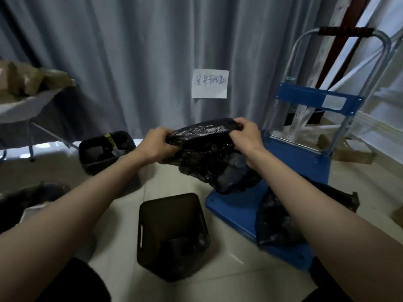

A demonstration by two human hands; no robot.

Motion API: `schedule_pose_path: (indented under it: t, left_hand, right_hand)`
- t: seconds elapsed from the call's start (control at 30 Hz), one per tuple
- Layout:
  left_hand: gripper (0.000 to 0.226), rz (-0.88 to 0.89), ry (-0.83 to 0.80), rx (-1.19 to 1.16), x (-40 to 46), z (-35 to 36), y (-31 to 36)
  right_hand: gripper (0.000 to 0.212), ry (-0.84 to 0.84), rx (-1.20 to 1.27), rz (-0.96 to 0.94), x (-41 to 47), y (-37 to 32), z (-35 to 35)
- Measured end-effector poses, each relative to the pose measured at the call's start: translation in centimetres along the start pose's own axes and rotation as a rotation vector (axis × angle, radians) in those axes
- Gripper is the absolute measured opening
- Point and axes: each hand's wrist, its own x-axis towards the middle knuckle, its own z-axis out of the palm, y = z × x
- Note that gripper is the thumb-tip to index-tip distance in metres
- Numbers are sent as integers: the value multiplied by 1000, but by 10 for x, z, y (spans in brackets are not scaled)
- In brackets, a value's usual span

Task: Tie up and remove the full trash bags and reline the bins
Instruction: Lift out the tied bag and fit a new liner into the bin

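Opening a fresh liner above the empty bin

My left hand (158,147) and right hand (248,132) are apart, each pinched shut on the rim of a black bag (209,153) stretched between them, held up beyond and above the bare bin (172,234) on the floor. Right of that bin a filled bag (281,221) sits on the blue cart (292,155); a second bin (104,149), already lined, stands farther off to its left. The film is thin and clingy, so I judge that pulling too hard could tear the rim, or it could slip from my fingertips and drop beside the bin rather than in it.
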Motion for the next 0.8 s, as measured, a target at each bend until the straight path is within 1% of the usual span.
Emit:
schedule_pose_path:
  t: [0.07, 0.17, 0.23, 0.3, 0.37, 0.43, 0.5, 0.57, 0.63, 0.73, 0.8]
  left_hand:
    - [9, -39, 85, -13, -11, -8, -16]
    - [8, -96, 153, -44, -26, -10, -45]
    - [10, -113, 147, 22, -32, -10, -64]
    - [14, -101, 117, 89, -36, -10, -76]
    - [14, -66, 91, 131, -38, -11, -79]
    - [12, -23, 56, 166, -41, -9, -78]
    - [8, -12, 50, 150, -42, -6, -78]
    - [7, -28, 84, 82, -43, -5, -83]
    - [9, -80, 126, -53, -43, -5, -89]
    - [15, -151, 190, -257, -48, 1, -100]
    - [20, -174, 224, -307, -50, 4, -109]
  right_hand:
    - [26, -74, -42, -40, -6, -1, 9]
    - [36, -128, -197, -74, -19, 6, 17]
    - [33, -139, -267, -81, -28, 11, 22]
    - [23, -127, -289, -82, -35, 20, 25]
    - [17, -109, -272, -75, -37, 29, 29]
    - [16, -91, -231, -34, -36, 39, 33]
    - [17, -82, -203, -4, -34, 49, 37]
    - [20, -91, -163, 34, -32, 55, 38]
    - [22, -93, -96, 98, -29, 61, 39]
    - [21, -57, -126, 151, -20, 69, 39]
    - [21, -61, -114, 152, -21, 70, 42]
